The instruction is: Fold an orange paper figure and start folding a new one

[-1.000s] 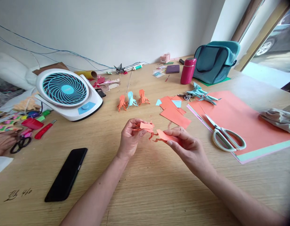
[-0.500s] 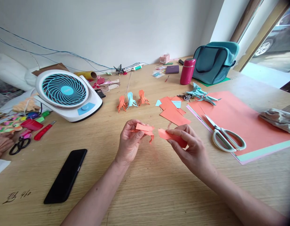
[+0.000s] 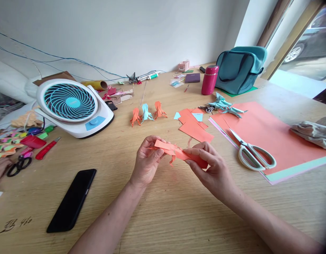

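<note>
My left hand (image 3: 147, 160) pinches a folded orange paper piece (image 3: 165, 146) between thumb and fingers, with a small curled strip hanging from its right end. A second orange paper piece (image 3: 197, 160), flat and narrow, is gripped by my right hand (image 3: 211, 162). Its left tip meets the right end of the left-hand piece; whether the two are joined I cannot tell. Beyond my hands stand three small folded paper figures: an orange one (image 3: 135, 117), a light blue one (image 3: 146, 113) and another orange one (image 3: 159, 110). Orange paper scraps (image 3: 196, 129) lie behind my right hand.
White-handled scissors (image 3: 254, 155) lie on orange sheets (image 3: 281, 141) at the right, near light blue paper figures (image 3: 226, 105). A pink flask (image 3: 209, 80) and teal bag (image 3: 239, 70) stand behind. Leftward are a fan (image 3: 75, 106), a phone (image 3: 72, 200) and another person's hand (image 3: 1, 169).
My two hands have brought the orange pieces together; the gap between them has closed. The other person's hand at the left edge has shifted slightly. The view has moved a little.
</note>
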### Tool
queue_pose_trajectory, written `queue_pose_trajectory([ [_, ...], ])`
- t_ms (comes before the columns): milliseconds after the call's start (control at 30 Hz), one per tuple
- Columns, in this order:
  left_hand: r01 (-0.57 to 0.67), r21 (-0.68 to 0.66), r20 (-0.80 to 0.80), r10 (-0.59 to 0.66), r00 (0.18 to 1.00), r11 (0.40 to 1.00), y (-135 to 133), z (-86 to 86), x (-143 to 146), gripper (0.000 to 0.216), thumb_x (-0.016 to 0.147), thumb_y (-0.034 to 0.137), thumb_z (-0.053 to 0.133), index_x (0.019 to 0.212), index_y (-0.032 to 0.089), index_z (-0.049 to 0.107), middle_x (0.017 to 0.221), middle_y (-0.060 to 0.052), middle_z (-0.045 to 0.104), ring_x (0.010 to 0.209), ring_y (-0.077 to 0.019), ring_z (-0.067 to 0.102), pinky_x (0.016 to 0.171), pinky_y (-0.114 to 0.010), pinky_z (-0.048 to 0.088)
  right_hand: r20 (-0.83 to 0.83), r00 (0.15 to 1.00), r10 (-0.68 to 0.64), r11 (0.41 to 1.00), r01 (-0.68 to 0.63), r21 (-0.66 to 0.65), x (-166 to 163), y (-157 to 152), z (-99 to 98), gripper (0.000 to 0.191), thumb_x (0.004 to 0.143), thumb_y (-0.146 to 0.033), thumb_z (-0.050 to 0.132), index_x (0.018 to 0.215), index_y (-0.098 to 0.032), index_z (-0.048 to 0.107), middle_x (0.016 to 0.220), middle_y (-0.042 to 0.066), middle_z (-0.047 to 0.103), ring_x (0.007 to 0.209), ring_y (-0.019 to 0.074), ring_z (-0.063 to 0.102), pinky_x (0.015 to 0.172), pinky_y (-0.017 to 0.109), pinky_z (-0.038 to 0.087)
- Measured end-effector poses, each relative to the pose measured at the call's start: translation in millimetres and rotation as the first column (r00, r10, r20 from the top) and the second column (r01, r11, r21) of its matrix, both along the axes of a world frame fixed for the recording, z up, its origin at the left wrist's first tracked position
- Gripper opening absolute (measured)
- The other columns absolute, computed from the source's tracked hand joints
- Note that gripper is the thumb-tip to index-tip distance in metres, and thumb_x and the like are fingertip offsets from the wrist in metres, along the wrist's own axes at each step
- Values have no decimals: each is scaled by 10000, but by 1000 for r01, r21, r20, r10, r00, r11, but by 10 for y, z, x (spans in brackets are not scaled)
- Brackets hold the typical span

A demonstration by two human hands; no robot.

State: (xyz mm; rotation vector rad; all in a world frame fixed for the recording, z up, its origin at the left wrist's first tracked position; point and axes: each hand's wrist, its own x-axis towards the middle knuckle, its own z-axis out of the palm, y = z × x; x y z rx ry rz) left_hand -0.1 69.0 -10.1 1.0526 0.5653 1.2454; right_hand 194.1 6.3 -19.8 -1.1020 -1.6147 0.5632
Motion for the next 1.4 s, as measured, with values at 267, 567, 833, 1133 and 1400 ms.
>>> queue_pose_trajectory([
  [267, 33, 22, -110, -30, 993, 999, 43, -30, -51, 270, 721, 266, 853, 921, 190, 688, 963, -6, 671, 919, -130, 659, 862, -249, 545, 26, 1000, 8, 1000, -9, 10, 8, -8, 13, 264, 910, -115, 598, 1124, -239, 692, 909, 44, 551, 808, 166, 534, 629, 292, 452],
  [567, 271, 221, -678, -52, 733, 937, 106, -2, -177, 373, 792, 189, 771, 1149, 213, 666, 1062, -47, 672, 934, -142, 662, 844, -252, 531, 22, 1000, 17, 1000, -17, -5, 58, 28, 28, 259, 905, -160, 621, 1130, -238, 724, 883, 50, 583, 817, 176, 555, 689, 319, 481],
  [833, 240, 88, -568, -149, 809, 967, 112, -170, -107, 258, 769, 250, 798, 986, 166, 687, 1001, -58, 682, 939, -174, 666, 869, -307, 532, -841, 534, -90, 820, -439, -366, 166, 131, 4, 179, 794, -358, 790, 957, -289, 762, 978, -12, 713, 864, 137, 639, 1030, 421, 493],
  [1133, 216, 199, -547, -75, 834, 956, 66, -165, -58, 289, 802, 228, 766, 1083, 193, 711, 1111, -78, 661, 1049, -192, 643, 919, -317, 522, -912, 404, -65, 755, -578, -310, 126, 82, 71, 153, 817, -307, 786, 963, -266, 770, 1005, -20, 744, 898, 124, 668, 1095, 412, 473],
  [1400, 253, 399, -678, 97, 729, 881, 30, -117, -63, 278, 815, 167, 723, 1090, 202, 716, 1033, -69, 659, 972, -175, 651, 849, -287, 538, -882, 469, -44, 730, -588, -349, 145, 80, 54, 183, 806, -300, 796, 982, -259, 770, 1051, 6, 761, 989, 158, 697, 1053, 399, 509],
])
